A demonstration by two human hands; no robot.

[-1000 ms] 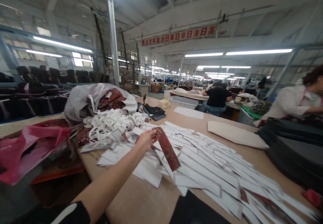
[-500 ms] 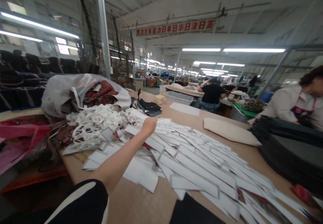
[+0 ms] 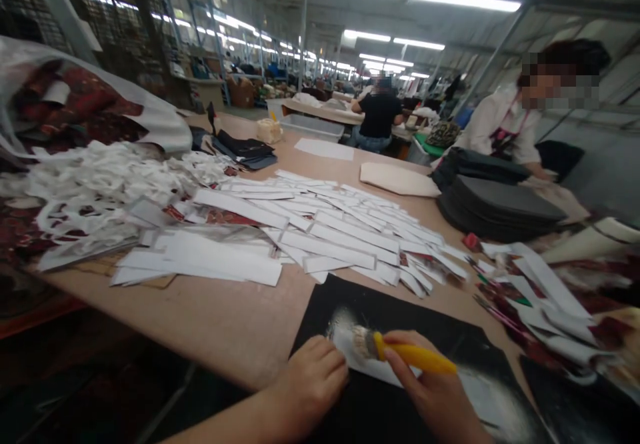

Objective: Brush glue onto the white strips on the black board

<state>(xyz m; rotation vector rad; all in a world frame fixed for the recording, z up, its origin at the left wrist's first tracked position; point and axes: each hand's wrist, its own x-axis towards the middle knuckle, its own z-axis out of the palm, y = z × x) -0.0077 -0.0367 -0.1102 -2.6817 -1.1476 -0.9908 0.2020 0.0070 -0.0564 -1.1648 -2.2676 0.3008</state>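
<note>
My right hand [image 3: 433, 384] is closed around the yellow handle of a brush [image 3: 415, 356]. The pale bristles point left and touch a white strip [image 3: 387, 369], which lies on a black sheet [image 3: 430, 314] at the table's front. At the strip's left end my left hand [image 3: 317, 381] is closed, with curled fingers against its edge; the fingertips are partly hidden. White smears mark the black sheet around the strip. Just beyond lies a spread of white strips [image 3: 345, 247] with grey borders, some showing dark red patterned fabric.
A heap of white offcuts [image 3: 115, 184] and a clear plastic bag [image 3: 165, 127] of red fabric sit left. Dark folded cloth [image 3: 245, 149] and a cream pad [image 3: 397, 179] lie farther back. At right are stacked dark pads [image 3: 500, 204], scraps [image 3: 545, 297] and a co-worker [image 3: 493, 124].
My left hand has come back from the strip pile to the black sheet. My right hand with the brush is now in view. The view has swung down and to the right.
</note>
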